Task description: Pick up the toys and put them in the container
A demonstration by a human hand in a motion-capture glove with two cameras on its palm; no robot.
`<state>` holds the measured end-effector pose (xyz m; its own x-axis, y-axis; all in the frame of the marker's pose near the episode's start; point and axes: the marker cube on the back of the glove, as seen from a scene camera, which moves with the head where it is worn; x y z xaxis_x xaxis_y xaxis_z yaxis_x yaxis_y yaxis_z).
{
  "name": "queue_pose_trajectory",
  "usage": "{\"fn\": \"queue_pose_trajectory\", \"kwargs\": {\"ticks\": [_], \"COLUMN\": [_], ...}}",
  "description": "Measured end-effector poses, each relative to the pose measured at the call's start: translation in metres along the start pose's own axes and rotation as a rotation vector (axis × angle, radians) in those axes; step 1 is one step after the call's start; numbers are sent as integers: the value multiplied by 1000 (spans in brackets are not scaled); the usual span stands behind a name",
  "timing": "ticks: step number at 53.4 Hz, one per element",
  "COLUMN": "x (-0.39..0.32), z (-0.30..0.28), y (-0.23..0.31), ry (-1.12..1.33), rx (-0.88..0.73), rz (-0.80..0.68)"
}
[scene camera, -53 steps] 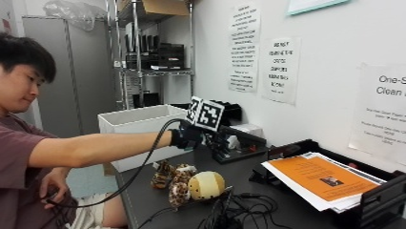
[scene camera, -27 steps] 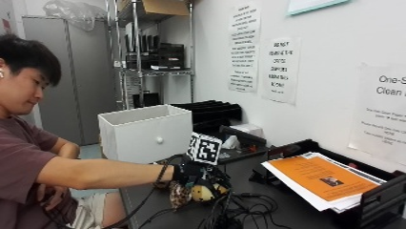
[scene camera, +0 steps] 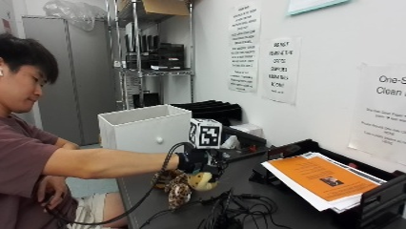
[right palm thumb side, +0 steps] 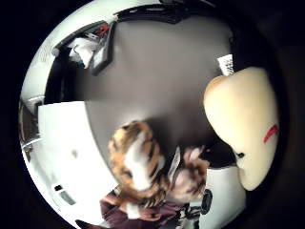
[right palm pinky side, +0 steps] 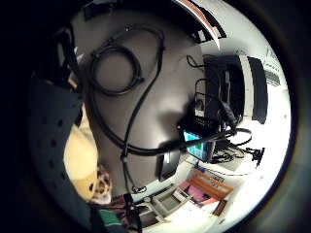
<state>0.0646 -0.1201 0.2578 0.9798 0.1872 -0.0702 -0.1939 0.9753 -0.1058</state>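
Hands first: our black-gloved right hand (scene camera: 193, 161) hovers over the cream egg-shaped plush toy (scene camera: 204, 181) on the dark table (scene camera: 254, 191); finger state we cannot tell. Neighbouring striped tiger toy (right palm thumb side: 138, 167) could snag, missing the white box container (scene camera: 143, 128).

- Gloved right hand (scene camera: 195, 161): black.
- Round plush toy (right palm thumb side: 245, 130): cream, with a small red mark.
- Tiger plush (right palm thumb side: 138, 164): orange, black-striped, white belly.
- Leopard plush (scene camera: 179, 193): tan, dark-spotted.
- Container (scene camera: 145, 129): white.
- Table (scene camera: 254, 202): dark grey.
- Top sheet of paper stack (scene camera: 317, 175): orange.
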Motion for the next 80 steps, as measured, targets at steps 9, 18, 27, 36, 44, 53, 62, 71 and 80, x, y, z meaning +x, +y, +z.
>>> {"fn": "queue_pose_trajectory", "kwargs": {"ticks": [9, 18, 27, 36, 44, 53, 62, 71, 80], "x": [-10, -35, -79, -137, -219, -329, -432, -476, -465], "z": [-69, -151, -227, -277, -300, -304, -290, -288, -271], "y": [10, 29, 51, 69, 84, 93, 107, 129, 120], "ry": [-127, -131, -109, -79, -64, -74, -87, -334, -188], "rx": [74, 165, 247, 304, 302, 289, 264, 326, 133], "rz": [-39, -105, -183, -266, -407, -550, -699, -967, -755]}}
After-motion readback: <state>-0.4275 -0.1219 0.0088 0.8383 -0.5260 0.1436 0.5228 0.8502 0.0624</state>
